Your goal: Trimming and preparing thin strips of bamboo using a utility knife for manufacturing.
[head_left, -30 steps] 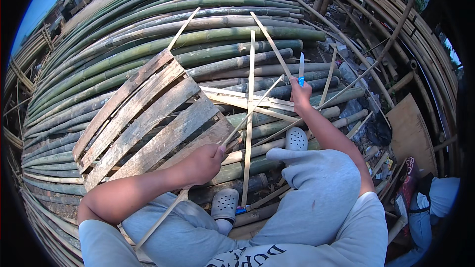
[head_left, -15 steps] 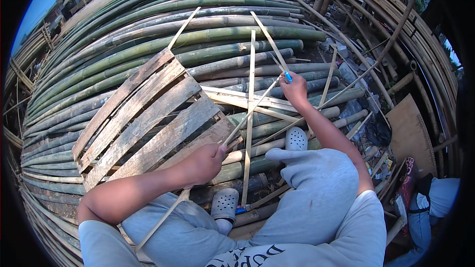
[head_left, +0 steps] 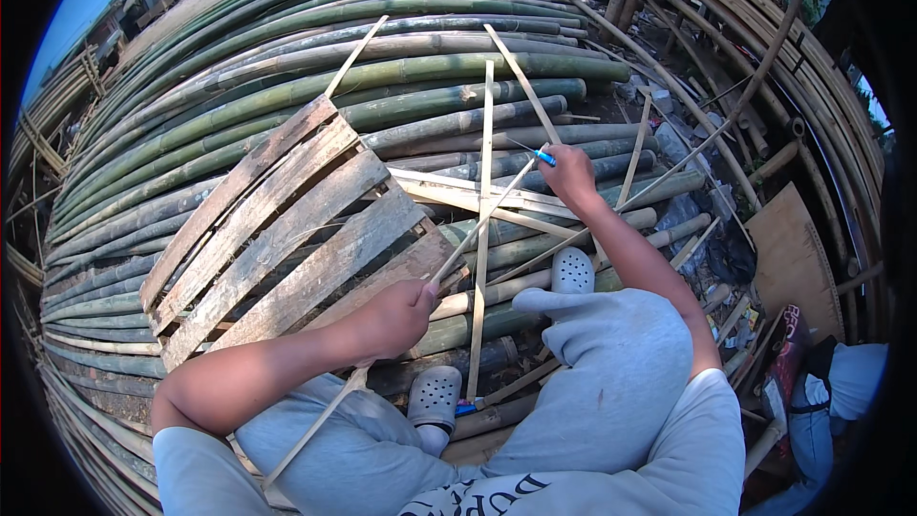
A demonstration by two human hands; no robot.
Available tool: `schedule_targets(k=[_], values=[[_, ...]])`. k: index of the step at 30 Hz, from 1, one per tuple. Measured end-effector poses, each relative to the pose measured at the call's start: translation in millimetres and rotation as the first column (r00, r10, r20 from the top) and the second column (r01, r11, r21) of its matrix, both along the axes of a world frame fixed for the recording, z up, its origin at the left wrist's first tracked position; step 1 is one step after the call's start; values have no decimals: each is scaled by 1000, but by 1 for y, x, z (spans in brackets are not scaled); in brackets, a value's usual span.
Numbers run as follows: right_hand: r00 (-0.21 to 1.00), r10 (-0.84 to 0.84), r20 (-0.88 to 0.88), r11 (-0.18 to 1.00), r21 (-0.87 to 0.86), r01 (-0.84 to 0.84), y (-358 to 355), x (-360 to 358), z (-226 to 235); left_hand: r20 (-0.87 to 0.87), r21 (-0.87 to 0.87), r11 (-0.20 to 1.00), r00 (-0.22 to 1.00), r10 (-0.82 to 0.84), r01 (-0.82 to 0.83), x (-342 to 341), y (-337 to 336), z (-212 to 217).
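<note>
Item: bamboo strip (head_left: 478, 229) under the knife — a long pale sliver, held slanting from the lap up toward the far hand, above a wooden pallet (head_left: 277, 229) and a bed of green bamboo poles (head_left: 382, 76).

Left hand (head_left: 392, 317): closed on the strip at its middle, fingers wrapped, thumb on top; the strip's lower end is seen passing down across the grey trousers (head_left: 611, 373).

Right hand (head_left: 570, 175): clenched on a blue-handled knife (head_left: 541, 157), its blade laid at the strip's upper end. Whether the edge is in the wood cannot be told.

Step judged in hand: shaving or splitting the strip along its length. The next move is judged to call for a steady left hold and a controlled draw of the blade along the grain — kept clear of the left fingers.

Against the earlier frames: the right hand is lowered and brought nearer, from raised above the crossed slats (head_left: 487, 201) down to the strip's end; the left hand is unchanged in place and grasp.

Also present: grey clogs (head_left: 571, 270).
</note>
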State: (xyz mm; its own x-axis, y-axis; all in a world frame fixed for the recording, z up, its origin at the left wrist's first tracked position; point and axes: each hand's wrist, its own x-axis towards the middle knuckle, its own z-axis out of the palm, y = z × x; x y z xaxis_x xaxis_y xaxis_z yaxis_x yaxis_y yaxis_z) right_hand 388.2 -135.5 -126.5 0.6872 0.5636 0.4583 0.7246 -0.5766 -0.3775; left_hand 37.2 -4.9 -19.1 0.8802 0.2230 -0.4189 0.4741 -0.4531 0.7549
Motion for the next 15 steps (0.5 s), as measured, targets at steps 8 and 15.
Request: schedule_targets(k=[8, 15], values=[[987, 129, 94, 992, -16, -128, -1, 6, 1, 66, 22, 999, 997, -30, 29, -1, 4, -8], [997, 79, -10, 987, -139, -80, 4, 8, 4, -6, 0, 1000, 1000, -14, 14, 1, 4, -3]])
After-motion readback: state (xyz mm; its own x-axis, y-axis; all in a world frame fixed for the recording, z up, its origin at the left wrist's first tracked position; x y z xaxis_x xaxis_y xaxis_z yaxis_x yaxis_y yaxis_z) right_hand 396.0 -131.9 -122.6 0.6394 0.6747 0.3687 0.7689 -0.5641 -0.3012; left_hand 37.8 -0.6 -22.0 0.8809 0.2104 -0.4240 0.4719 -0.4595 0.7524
